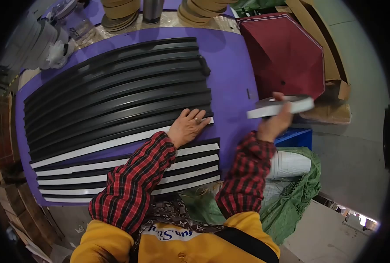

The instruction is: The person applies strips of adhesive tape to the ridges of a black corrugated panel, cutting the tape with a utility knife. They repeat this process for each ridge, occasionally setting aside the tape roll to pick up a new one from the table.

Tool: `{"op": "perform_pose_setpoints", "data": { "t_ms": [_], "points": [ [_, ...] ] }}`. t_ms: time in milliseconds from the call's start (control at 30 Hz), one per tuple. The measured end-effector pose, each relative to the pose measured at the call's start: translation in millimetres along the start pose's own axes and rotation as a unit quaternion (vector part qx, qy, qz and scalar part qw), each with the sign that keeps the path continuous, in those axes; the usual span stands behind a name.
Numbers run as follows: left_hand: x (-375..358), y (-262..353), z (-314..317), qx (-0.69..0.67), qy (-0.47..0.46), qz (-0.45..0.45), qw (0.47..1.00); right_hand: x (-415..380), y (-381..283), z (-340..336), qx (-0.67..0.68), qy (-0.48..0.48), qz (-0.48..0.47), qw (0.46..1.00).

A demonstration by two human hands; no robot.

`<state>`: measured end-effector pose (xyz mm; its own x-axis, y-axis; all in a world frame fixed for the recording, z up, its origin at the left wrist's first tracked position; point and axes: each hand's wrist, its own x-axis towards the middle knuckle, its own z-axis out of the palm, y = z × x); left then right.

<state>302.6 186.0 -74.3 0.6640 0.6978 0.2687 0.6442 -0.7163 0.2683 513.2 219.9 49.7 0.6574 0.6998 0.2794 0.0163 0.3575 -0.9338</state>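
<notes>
Long black strips [116, 90] lie side by side across a purple tabletop. White tape [98, 145] runs along the nearest strip of this group. My left hand [187, 127] rests on the right end of that taped strip, fingers spread and lying on it, a ring on one finger. Off to the right, my right hand [274, 125] grips a roll of white tape [301, 105], held up over the table's right edge and slightly blurred. Closer to my body lie several more black strips with white tape [195, 163] along them, partly hidden under my left sleeve.
Stacked tape rolls [120, 9] and a metal cup [152, 11] stand at the far edge, with a clear plastic jar [80, 30] to their left. A dark red umbrella [282, 52] lies open at right. Below it are a blue bin [298, 138] and green sacking [291, 210].
</notes>
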Motion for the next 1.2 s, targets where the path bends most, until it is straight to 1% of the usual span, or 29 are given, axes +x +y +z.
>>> {"op": "perform_pose_setpoints", "data": {
  "t_ms": [33,67,100,133,167,200,267,333,367,433,500,533,567,600,633,667,700,767,800,833,867,933,967,1000,1033,1100,1133,1167,1200],
  "points": [
    [-0.1,-0.4,-5.3,-0.006,0.041,0.013,0.999,-1.7,-28.6,0.5,0.074,-0.020,-0.017,0.997],
    [-2.0,1.0,-10.4,-0.092,0.068,0.022,0.993,-8.9,-45.0,4.5,0.046,-0.066,-0.054,0.995],
    [-9.8,-7.4,-17.7,-0.164,0.100,0.023,0.981,-23.2,-56.1,17.5,0.096,-0.096,-0.011,0.991],
    [-29.2,-18.4,-37.5,-0.150,0.106,-0.033,0.982,-37.0,-54.3,25.4,0.132,-0.148,-0.003,0.980],
    [-51.2,-29.6,-60.6,-0.138,0.117,-0.090,0.979,-46.3,-53.8,28.3,0.176,-0.202,0.052,0.962],
    [-86.8,-54.5,-68.9,-0.066,0.211,-0.164,0.961,-58.8,-51.2,35.0,0.220,-0.243,0.124,0.937],
    [-177.0,-97.5,-102.3,0.108,0.163,-0.317,0.928,-84.7,-38.0,41.0,0.290,-0.291,0.241,0.879],
    [-245.5,-121.2,-125.4,0.169,0.144,-0.363,0.905,-119.4,-21.7,70.3,0.231,-0.238,0.263,0.906],
    [-260.4,-125.7,-126.1,0.172,0.144,-0.369,0.902,-140.6,-14.6,91.1,0.230,-0.259,0.241,0.907],
    [-277.4,-121.8,-131.9,0.052,0.104,-0.345,0.931,-181.3,-20.2,135.8,0.256,-0.283,0.243,0.892],
    [-280.9,-117.6,-140.2,0.012,0.077,-0.348,0.934,-218.8,-20.2,173.7,0.293,-0.295,0.251,0.874],
    [-277.3,-114.4,-150.5,-0.114,0.172,-0.381,0.901,-236.9,-19.8,190.1,0.296,-0.303,0.241,0.873],
    [-273.2,-110.6,-159.9,-0.241,0.259,-0.404,0.844,-254.9,-25.4,203.3,0.287,-0.301,0.265,0.870],
    [-272.5,-106.9,-168.8,-0.387,0.304,-0.412,0.767,-270.9,-23.5,212.2,0.287,-0.323,0.249,0.867],
    [-269.2,-98.3,-179.6,-0.399,0.303,-0.412,0.761,-287.5,-17.8,218.2,0.287,-0.347,0.236,0.861],
    [-266.4,-89.9,-193.0,-0.590,0.340,-0.395,0.617,-302.1,-14.3,225.3,0.282,-0.369,0.221,0.858],
    [-267.7,-87.0,-201.1,-0.743,0.359,-0.355,0.439,-314.6,-16.2,232.1,0.276,-0.374,0.220,0.858],
    [-282.0,-92.9,-203.7,-0.753,0.342,-0.352,0.439,-341.3,-19.9,244.9,0.273,-0.358,0.258,0.855],
    [-291.2,-97.3,-201.1,-0.748,0.375,-0.332,0.435,-350.6,-18.7,249.4,0.286,-0.356,0.251,0.854],
    [-299.4,-102.6,-208.4,-0.740,0.408,-0.313,0.433,-354.5,-21.9,251.3,0.306,-0.313,0.300,0.848],
    [-310.0,-106.3,-218.1,-0.706,0.423,-0.368,0.433,-352.3,-28.2,250.2,0.324,-0.268,0.348,0.838],
    [-360.9,-130.2,-233.2,-0.616,0.414,-0.457,0.491,-315.9,-39.0,232.2,0.507,-0.241,0.425,0.710],
    [-394.0,-149.5,-238.1,-0.565,0.411,-0.487,0.524,-296.9,-40.1,217.0,0.487,-0.247,0.402,0.735],
    [-429.9,-170.4,-244.3,-0.491,0.389,-0.548,0.554,-278.3,-36.1,199.6,0.466,-0.252,0.375,0.761],
    [-481.7,-198.1,-243.8,-0.444,0.366,-0.543,0.612,-258.9,-19.3,178.1,0.466,-0.249,0.378,0.760],
    [-532.5,-232.9,-264.2,-0.360,0.320,-0.659,0.578,-237.0,22.0,140.5,0.295,-0.135,0.263,0.909],
    [-534.5,-244.2,-269.3,-0.362,0.317,-0.660,0.577,-243.8,32.1,142.6,0.147,-0.140,0.205,0.957],
    [-536.2,-254.6,-274.7,-0.336,0.316,-0.669,0.583,-250.0,44.7,146.4,-0.005,-0.143,0.142,0.980],
    [-537.3,-264.3,-278.1,-0.309,0.314,-0.677,0.590,-252.5,65.9,141.1,-0.086,-0.145,0.098,0.981]
  ]
}}
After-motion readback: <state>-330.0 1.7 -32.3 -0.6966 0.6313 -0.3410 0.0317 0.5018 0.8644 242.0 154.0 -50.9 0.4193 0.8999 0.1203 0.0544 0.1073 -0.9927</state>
